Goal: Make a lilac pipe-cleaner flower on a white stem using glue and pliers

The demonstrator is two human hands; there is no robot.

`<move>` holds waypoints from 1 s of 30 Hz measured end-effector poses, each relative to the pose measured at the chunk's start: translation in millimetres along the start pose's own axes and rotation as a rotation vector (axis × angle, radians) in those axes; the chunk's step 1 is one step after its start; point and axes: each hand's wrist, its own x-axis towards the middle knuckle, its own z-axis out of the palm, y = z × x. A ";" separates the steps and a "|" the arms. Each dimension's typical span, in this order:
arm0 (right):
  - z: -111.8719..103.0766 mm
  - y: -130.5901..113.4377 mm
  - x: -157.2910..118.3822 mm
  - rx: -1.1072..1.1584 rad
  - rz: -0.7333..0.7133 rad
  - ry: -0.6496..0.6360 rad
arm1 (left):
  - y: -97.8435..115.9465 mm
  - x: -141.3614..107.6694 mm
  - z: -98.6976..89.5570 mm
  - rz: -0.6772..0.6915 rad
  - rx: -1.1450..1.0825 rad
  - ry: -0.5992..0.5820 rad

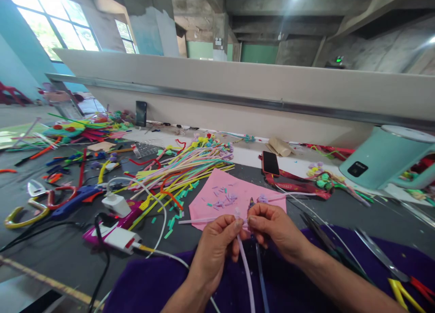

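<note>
My left hand is closed in a pinch on a lilac pipe cleaner, whose long tail hangs down over the purple cloth on my lap. Close beside it, my right hand has its thumb and finger pressed together near the pipe cleaner's top. A slim bluish tool with a dark pointed tip runs through the right hand's grip; its kind is unclear. Beneath and beyond both hands lies a pink sheet with short lilac clippings on it. A curled lilac flower rests at its right side.
Left of the sheet lie bundled pipe cleaners, a power strip with cables and blue-handled pliers. A phone lies behind. To the right are scissors and a mint kettle. A pale panel borders the back.
</note>
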 end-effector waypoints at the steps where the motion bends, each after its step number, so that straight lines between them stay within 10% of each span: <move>1: 0.4 0.1 -0.2 -0.011 -0.003 0.006 | 0.4 0.3 -0.1 -0.004 0.000 0.008; 30: -3.0 3.3 2.5 0.142 0.063 -0.166 | -0.5 -3.0 -0.3 -0.034 -0.004 -0.107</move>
